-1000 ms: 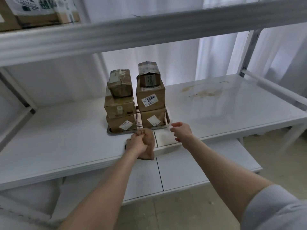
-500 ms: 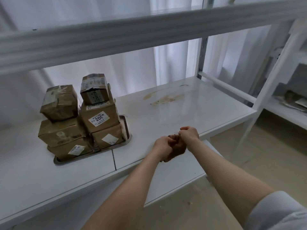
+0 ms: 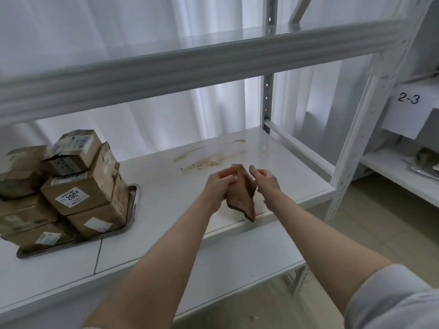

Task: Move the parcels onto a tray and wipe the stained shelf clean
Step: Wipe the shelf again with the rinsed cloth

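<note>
Our left hand [image 3: 219,184] pinches the brown cloth [image 3: 242,195] tight; our right hand [image 3: 266,180] touches it with fingers loose. The cloth hangs long and down. The stain [image 3: 204,160] lies just past the cloth, with both hands about as near

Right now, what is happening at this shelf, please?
A person is getting ready to wipe the shelf. The left hand grips a brown cloth, which hangs down just above the shelf's front edge. The right hand is open beside the cloth, its fingers near the top of it. The brown stain lies just behind the hands and is not yet wiped. The parcels are already stacked on the metal tray to the left.
</note>
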`<state>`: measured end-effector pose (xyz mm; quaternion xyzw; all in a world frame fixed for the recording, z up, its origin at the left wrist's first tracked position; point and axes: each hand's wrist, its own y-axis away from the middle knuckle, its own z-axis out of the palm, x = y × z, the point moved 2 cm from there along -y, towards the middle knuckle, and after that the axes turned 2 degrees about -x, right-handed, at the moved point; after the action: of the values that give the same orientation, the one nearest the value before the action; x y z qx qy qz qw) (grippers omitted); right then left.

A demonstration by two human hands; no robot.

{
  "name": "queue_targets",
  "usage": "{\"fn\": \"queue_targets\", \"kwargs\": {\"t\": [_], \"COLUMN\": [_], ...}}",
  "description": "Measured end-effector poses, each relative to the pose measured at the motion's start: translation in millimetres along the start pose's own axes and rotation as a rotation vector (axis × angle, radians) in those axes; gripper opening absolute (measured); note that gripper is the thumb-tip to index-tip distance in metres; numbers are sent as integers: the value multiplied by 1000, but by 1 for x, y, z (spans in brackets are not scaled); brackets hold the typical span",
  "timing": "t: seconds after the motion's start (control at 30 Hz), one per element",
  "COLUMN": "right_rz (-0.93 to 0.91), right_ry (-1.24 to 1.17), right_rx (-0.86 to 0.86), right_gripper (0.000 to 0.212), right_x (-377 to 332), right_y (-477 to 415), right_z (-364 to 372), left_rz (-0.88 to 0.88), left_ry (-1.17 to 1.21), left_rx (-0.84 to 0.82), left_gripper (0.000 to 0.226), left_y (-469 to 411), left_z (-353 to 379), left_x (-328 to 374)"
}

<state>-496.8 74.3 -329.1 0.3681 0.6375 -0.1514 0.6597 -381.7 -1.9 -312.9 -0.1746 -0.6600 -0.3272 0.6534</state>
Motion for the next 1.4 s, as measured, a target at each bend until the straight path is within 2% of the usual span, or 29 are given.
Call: {"fn": "queue_targets", "kwargs": {"t": [0.1,0.13,0.2,0.27,0.33,0.37,0.47,0.6,0.77,0.9,1.03,1.13,1.23,1.3,1.4], "right_rz": [34,4,-106,-224,-275,-293,-328,-219,-328,-537,-641,-639,-630,-547,-401], "right_ry": [-81,-80,22,333,762,935,1143,1124,1221,1234,1117,915,932,984,1021], "right_rx": [-304,-324,-257,-184,-125,-103,-186,-408,-590,-744,-848,-845,-769,-639,-424], "right_gripper": [38,35,29,32,37,41,49,72,87,78,61,68,50,41,44], "right_x": [-7,-8,-10,-10,-3,4,31,51,54,67,70,65,65,67,67], "right_y": [2,-1,-6,-8,-5,-2,5,6,15,41,50,45,27,6,-21], "right_z": [20,29,48,67,82,89,119,168,238,285,277,248,204,168,115], "left_rz": [20,26,45,51,-24,-63,-131,-133,-43,34,24,-8,-20,-37,-85], "left_ry": [-22,-30,-105,-365,-798,-921,-940,-935,-922,-919,-922,-904,-923,-954,-1013], "left_rx": [56,104,232,305,322,347,455,519,568,576,536,489,440,447,471], "left_gripper": [38,38,36,35,42,47,48,43,40,35,36,35,33,33,36], "left_y": [2,3,4,6,9,13,27,44,55,50,33,14,-2,-7,-7], "left_z": [-13,-20,-40,-65,-92,-105,-143,-182,-209,-219,-214,-195,-176,-171,-171], "left_x": [7,7,4,-3,-16,-22,-35,-39,-42,-37,-40,-45,-50,-52,-54]}}
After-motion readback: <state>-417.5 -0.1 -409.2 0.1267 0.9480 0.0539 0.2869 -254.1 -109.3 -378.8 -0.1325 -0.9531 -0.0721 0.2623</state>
